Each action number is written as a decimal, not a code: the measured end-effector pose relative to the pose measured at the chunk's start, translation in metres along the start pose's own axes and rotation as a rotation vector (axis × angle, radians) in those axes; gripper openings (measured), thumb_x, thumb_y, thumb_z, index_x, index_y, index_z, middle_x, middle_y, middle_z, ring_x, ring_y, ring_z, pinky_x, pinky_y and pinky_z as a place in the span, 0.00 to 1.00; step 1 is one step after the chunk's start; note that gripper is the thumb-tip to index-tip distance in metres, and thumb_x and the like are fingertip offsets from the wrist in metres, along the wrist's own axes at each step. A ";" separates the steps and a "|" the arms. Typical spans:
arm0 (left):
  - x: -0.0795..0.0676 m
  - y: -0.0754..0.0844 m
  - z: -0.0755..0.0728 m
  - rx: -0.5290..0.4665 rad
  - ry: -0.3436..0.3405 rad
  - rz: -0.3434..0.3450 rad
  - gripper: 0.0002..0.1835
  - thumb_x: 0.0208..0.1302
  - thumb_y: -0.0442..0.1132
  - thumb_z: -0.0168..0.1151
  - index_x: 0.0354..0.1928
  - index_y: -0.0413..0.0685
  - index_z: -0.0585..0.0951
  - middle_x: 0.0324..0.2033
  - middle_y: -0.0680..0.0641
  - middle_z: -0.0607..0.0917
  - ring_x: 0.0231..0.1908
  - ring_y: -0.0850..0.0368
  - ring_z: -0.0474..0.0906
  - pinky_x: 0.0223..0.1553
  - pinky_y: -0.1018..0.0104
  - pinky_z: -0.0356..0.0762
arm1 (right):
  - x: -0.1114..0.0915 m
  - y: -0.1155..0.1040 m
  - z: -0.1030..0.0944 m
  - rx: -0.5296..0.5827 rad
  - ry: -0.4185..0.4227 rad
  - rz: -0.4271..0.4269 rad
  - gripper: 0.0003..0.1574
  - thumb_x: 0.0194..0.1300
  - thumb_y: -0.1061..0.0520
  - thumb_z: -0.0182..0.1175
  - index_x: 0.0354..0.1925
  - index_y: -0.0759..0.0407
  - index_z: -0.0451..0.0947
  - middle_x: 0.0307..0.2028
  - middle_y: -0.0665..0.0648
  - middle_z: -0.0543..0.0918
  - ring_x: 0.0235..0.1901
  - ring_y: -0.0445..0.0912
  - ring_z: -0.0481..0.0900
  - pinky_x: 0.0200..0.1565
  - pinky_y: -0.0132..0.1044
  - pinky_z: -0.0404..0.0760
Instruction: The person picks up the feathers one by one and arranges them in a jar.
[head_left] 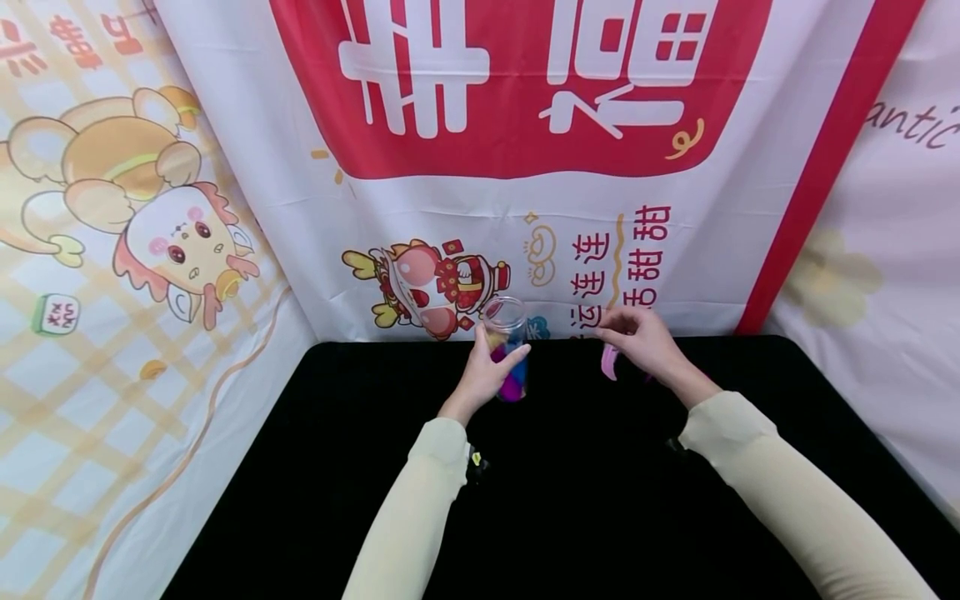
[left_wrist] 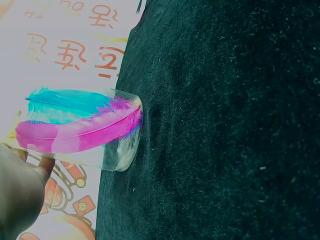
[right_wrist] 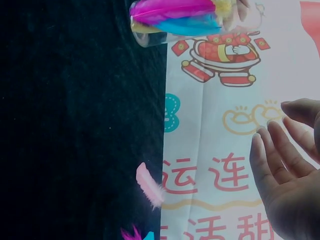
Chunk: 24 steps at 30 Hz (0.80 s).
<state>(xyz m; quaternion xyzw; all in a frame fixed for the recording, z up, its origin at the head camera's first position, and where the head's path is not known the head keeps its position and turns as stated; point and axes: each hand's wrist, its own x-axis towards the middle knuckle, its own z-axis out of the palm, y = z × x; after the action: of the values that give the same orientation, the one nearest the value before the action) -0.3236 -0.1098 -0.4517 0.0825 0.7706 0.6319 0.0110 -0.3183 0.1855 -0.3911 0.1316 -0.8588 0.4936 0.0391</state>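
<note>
My left hand (head_left: pixel 480 375) grips a clear jar (head_left: pixel 505 312), its thumb and fingers around the side. The mouth is uncovered at the top. Inside are a magenta feather (left_wrist: pixel 80 132), a blue feather (left_wrist: pixel 75 104) and some yellow fluff (right_wrist: pixel 223 8). To the right, my right hand (right_wrist: pixel 292 165) is raised near the table's back edge, fingers loosely bent and nothing between them. A small pink feather (right_wrist: pixel 149 184) lies below that hand, apart from the fingers. Beside it the tips of a magenta feather (right_wrist: pixel 131 234) and a blue feather (right_wrist: pixel 149 236) show at the frame's bottom.
A black cloth-covered table (head_left: pixel 570 517) stretches in front of me. Right behind its back edge hangs a white and red printed cloth (head_left: pixel 525 200). More printed cloth walls (head_left: pixel 97 333) stand at the left and right sides.
</note>
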 end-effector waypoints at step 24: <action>0.002 -0.002 0.000 0.011 -0.006 0.015 0.46 0.66 0.61 0.67 0.75 0.57 0.51 0.68 0.42 0.71 0.65 0.47 0.71 0.68 0.46 0.67 | 0.010 0.032 0.000 -0.202 0.037 -0.009 0.09 0.68 0.58 0.68 0.43 0.62 0.83 0.40 0.61 0.88 0.40 0.51 0.84 0.46 0.44 0.78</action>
<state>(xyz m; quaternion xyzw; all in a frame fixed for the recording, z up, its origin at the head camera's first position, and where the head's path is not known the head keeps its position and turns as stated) -0.3254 -0.1101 -0.4533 0.0904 0.7733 0.6276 0.0083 -0.3365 0.1994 -0.4160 0.1219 -0.9027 0.4065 0.0701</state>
